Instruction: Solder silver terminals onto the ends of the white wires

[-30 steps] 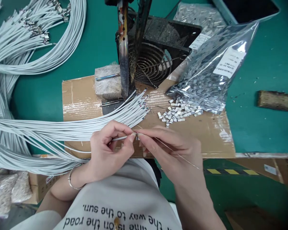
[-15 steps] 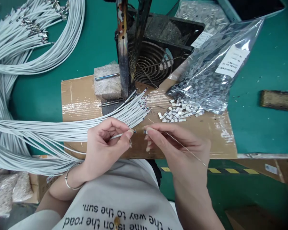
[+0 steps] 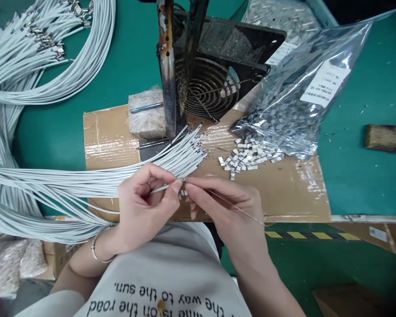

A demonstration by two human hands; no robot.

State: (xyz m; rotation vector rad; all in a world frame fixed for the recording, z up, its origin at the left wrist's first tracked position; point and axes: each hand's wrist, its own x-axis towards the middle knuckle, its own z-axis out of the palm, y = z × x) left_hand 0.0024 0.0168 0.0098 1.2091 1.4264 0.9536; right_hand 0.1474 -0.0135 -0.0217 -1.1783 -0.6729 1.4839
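My left hand [image 3: 148, 204] is closed, pinching a white cable [image 3: 159, 189] close to its end between thumb and forefinger. Tiny coloured cores [image 3: 185, 180] stick out there, and the fingertips of my right hand [image 3: 226, 202] meet them. That hand is closed too, with a thin silvery wire [image 3: 239, 209], like solder wire, running back across it. A small metal connector [image 3: 184, 193] shows just under the fingertips; which fingers bear it I cannot tell. Behind my hands lie a bundle of white cables [image 3: 181, 154] with stripped ends and a pile of small metal connectors [image 3: 247, 154].
A dark metal stand [image 3: 167, 79] rises ahead, beside a black fan with a round grille [image 3: 207, 88]. To the right lies a clear bag of connectors [image 3: 290, 110]. Cardboard [image 3: 290, 189] covers the table edge. Finished-looking cable coils [image 3: 95, 57] lie left, a worn block [image 3: 386, 138] far right.
My right hand has moved left, bringing its fingertips and the connector up to the cable end in my left hand. The left hand has hardly moved.
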